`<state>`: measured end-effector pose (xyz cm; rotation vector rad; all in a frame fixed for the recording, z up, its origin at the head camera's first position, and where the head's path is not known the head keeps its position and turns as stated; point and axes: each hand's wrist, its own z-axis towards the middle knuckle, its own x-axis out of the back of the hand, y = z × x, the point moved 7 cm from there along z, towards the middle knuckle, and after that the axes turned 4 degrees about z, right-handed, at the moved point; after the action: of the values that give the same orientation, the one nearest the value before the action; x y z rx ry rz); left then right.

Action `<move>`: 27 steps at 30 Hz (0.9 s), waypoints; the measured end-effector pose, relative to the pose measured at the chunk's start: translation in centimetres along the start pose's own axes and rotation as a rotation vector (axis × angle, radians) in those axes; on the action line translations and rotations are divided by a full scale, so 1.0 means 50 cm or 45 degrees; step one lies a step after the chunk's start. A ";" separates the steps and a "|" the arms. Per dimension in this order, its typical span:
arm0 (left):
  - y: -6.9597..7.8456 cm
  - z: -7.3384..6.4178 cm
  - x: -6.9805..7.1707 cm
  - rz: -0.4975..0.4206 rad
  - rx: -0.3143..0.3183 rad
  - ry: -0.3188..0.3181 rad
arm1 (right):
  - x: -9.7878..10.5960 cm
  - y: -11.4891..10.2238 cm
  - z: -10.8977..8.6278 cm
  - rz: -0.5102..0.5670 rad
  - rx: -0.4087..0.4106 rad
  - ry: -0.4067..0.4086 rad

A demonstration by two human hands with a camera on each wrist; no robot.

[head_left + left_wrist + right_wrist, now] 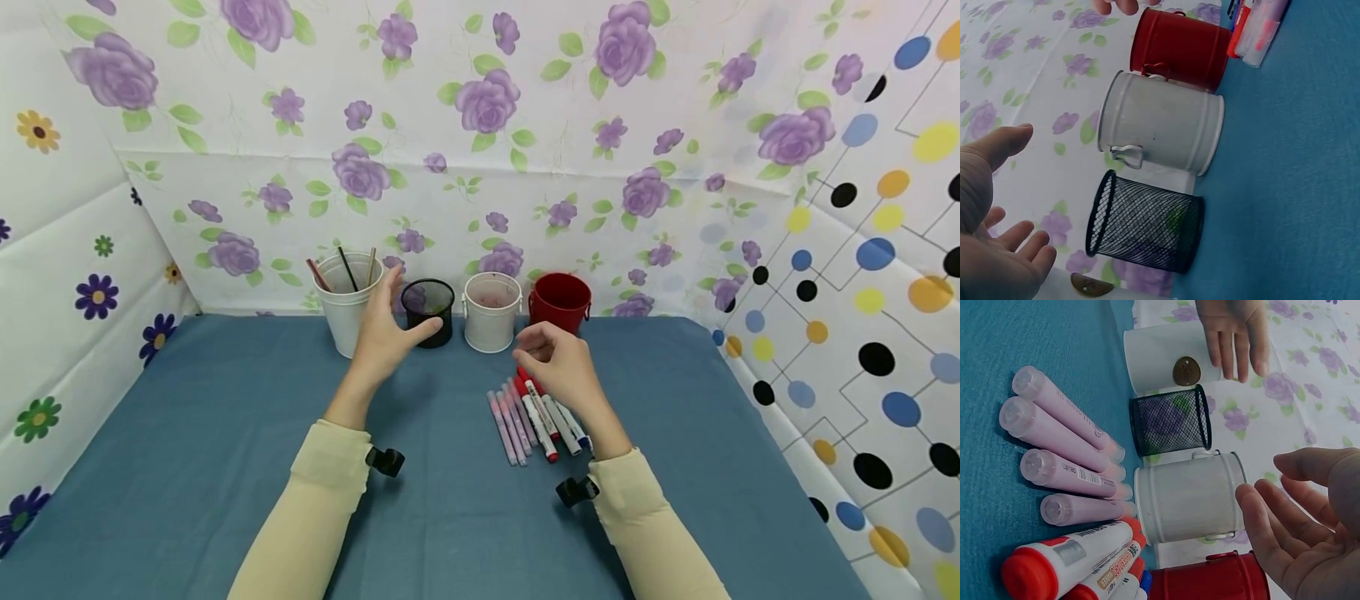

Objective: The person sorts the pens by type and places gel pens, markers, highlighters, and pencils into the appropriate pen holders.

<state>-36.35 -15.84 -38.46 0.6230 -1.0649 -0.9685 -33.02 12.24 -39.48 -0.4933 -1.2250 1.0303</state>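
Note:
My left hand (382, 333) is raised in front of a tall white cup (340, 325), thumb spread from the fingers, holding nothing. Just right of it stands a black mesh pen cup (1147, 225). Above a group of pens on the cloth hovers my right hand (561, 367), fingers loosely bent with nothing between them. Beneath it lie several pale pink highlighters (1066, 428), red-capped white markers (1072, 562) and blue-capped white markers (576, 429). A white bucket (1188, 497) and a red bucket (1179, 47) stand beyond the right hand.
Thin sticks or pencils (347, 268) lean inside the tall white cup, which carries a brown oval label (1186, 370). All the containers line the back edge of the blue cloth (247, 433), against a flowered backdrop (300, 125). A dotted sheet (840, 317) bounds the right side.

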 end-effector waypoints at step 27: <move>-0.087 0.006 -0.058 0.095 0.248 0.016 | -0.013 0.013 0.001 -0.026 0.015 -0.025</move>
<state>-38.61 -15.28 -43.12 0.7426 -1.1718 -0.8009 -33.30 11.98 -40.31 -0.4614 -1.2385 1.0266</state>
